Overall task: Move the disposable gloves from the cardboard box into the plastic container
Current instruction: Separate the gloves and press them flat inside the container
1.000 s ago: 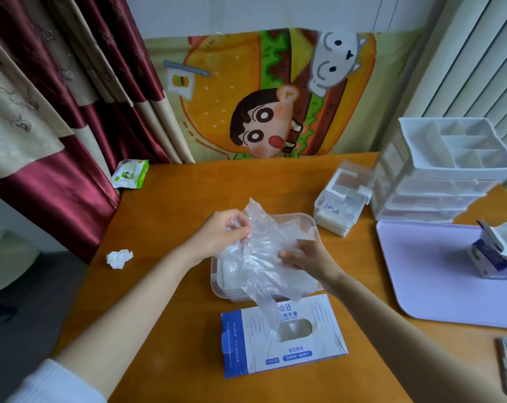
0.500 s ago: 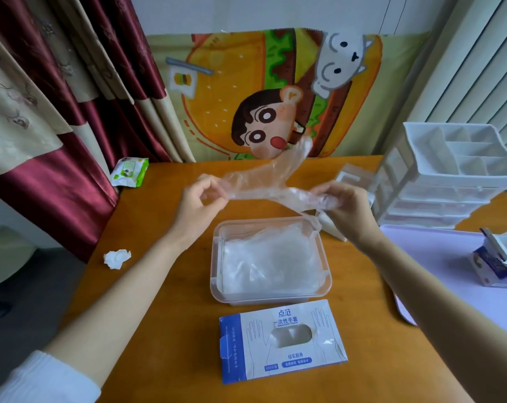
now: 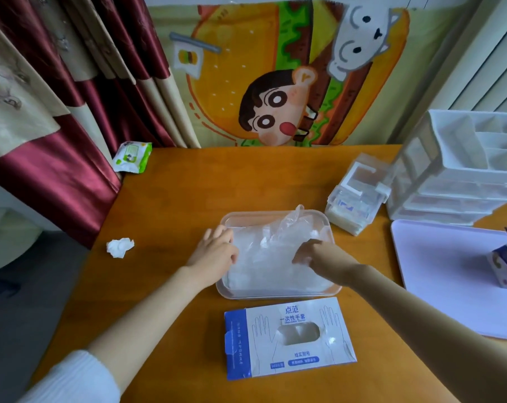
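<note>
In the head view the gloves (image 3: 275,257) lie heaped in the plastic container (image 3: 278,294), mid-counter (image 3: 188,199), just beyond the cardboard box (image 3: 290,338). The left hand (image 3: 214,254) rests with straight fingers on the pile's left edge. The right hand (image 3: 319,254) bends its fingers onto the pile; whether it pinches, I cannot tell. Pressing evenly should tuck in the film standing up by the far rim. There is open room to the left, while the clear boxes (image 3: 357,196) crowd the far right.

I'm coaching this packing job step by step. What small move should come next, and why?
Probably flatten the glove tip that pokes up above the container rim at the back. The left hand and right hand rest on the pile close by, and the box window shows more gloves to come.
</note>
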Available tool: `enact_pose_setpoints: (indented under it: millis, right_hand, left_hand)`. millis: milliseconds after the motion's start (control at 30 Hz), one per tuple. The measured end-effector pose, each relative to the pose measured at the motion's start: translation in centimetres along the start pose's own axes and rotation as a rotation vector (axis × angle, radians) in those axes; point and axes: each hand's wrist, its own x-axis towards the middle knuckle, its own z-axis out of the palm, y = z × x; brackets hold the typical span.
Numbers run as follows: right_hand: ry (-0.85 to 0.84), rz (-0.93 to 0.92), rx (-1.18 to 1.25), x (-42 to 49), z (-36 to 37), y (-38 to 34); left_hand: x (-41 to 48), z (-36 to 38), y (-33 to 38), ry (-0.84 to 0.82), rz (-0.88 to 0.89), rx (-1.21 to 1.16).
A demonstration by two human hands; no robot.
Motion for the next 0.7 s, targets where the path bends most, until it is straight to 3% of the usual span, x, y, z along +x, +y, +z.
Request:
enact_pose_setpoints:
  millis: [100, 167, 267, 333, 400, 467, 600, 700]
  right_hand:
    - [-0.098, 0.033, -0.016, 0.6, 0.5, -0.2]
    - [-0.084, 0.023, 0.008, 0.5, 0.0, -0.6]
    - [0.196, -0.065, 0.084, 0.5, -1.0, -1.4]
    - [0.384, -0.145, 0.117, 0.6, -0.8, -2.1]
    - [0.455, -0.189, 0.068, 1.1, 0.1, -2.6]
    - [0.352, -0.205, -0.034, 2.0, 1.0, -2.8]
    - [-0.085, -0.143, -0.413, 3.8, 2.1, -1.2]
    - [-0.191, -0.064, -0.486, 4.4, 2.8, 0.4]
  left_hand:
    - [0.8, -0.1, 0.7, -0.017, 0.012, 0.128]
    - [1.3, -0.2, 1.4, 0.043, 0.013, 0.091]
    - [2.1, 0.3, 2.9, 0.059, 0.018, -0.063]
    - [2.7, 1.1, 3.8, -0.032, 0.037, -0.116]
    - [3.1, 2.2, 4.1, -0.171, 0.050, -0.090]
    - [3.2, 3.0, 4.1, -0.294, 0.044, -0.032]
    - [3.9, 4.2, 3.6, -0.416, 0.027, 0.046]
    - [4.4, 4.9, 3.2, -0.472, -0.007, 0.088]
